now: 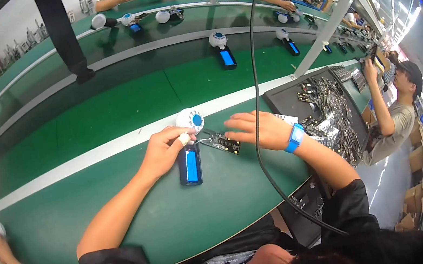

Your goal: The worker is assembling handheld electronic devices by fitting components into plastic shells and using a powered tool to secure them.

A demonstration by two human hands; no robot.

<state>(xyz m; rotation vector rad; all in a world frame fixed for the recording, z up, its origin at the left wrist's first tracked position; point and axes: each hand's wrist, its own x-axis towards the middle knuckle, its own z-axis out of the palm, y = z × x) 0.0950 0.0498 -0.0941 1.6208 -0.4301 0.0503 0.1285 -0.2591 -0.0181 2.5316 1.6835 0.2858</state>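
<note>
I see my left hand (162, 151) with thumb and finger close together at the neck of a white-topped device (190, 163) on the green table (197, 219); I cannot tell if it grips. My right hand (266, 130) is spread wide, with a black circuit board (222, 144) by its fingertips. Right of that hand, a dark tray (282, 99) holds lots of boards (327, 117).

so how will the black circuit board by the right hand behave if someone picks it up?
Probably stiff: the circuit board looks flat and unbent. Likely light for its size, since it appears thin. Might snag, though: a pale wire seems to run from it toward the white-headed device, so a quick lift could tug that.
</note>
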